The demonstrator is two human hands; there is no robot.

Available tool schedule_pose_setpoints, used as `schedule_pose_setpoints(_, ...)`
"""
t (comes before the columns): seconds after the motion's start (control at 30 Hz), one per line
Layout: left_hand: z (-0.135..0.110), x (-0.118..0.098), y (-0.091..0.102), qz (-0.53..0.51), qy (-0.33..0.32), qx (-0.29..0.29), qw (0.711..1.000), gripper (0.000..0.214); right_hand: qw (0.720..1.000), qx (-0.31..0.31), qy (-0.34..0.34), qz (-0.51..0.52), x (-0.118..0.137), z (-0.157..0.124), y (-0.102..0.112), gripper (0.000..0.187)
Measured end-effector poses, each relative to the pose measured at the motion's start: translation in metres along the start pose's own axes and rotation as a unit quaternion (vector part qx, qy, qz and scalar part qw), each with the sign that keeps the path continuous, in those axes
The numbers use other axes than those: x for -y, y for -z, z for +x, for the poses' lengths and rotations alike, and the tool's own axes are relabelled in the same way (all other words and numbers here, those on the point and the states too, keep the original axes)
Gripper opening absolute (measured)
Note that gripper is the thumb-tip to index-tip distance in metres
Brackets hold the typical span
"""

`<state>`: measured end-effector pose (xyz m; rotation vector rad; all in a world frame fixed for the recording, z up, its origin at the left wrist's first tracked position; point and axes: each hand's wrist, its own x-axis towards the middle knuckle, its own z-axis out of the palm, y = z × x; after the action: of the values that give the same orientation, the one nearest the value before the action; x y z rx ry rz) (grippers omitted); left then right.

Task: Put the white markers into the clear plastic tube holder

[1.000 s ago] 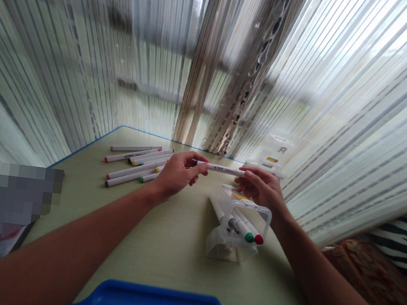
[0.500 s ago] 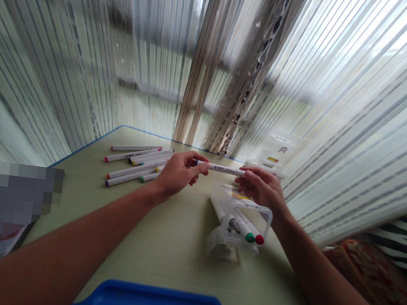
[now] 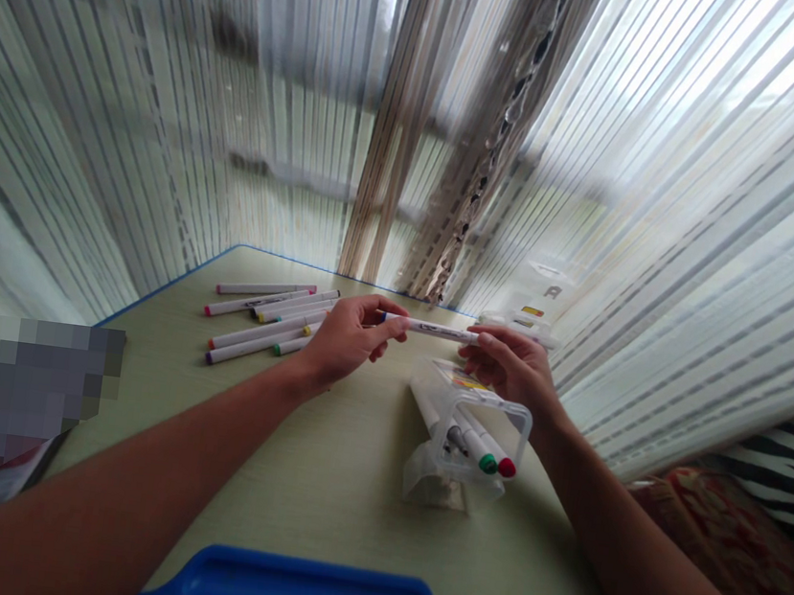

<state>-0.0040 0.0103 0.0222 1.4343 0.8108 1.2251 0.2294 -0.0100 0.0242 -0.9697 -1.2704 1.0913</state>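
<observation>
A white marker (image 3: 436, 330) with a blue band near its left end lies level between my two hands, above the table. My left hand (image 3: 356, 333) pinches the blue-banded end between thumb and fingers. At the other end, my right hand (image 3: 511, 362) is closed on the marker with thumb and fingertips. Below the right hand, a clear plastic case (image 3: 436, 384) lies on its side with its open end facing me. Inside it are a few markers, among them one with a green tip (image 3: 488, 463) and one with a red tip (image 3: 506, 467).
Several white markers (image 3: 253, 347) with coloured ends lie loosely piled left of my left hand. Another clear plastic container (image 3: 538, 296) stands at the back right. A blue tray edge (image 3: 310, 591) borders the table's near side. String curtains (image 3: 302, 131) hang behind the table.
</observation>
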Motion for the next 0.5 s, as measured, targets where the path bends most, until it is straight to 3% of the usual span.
schedule_pose_setpoints(0.5,-0.0005,-0.0004,0.0002,0.0,0.003,0.001,1.0,0.03,1.0,0.003,-0.001,-0.003,-0.0013,0.0004,0.001,0.027)
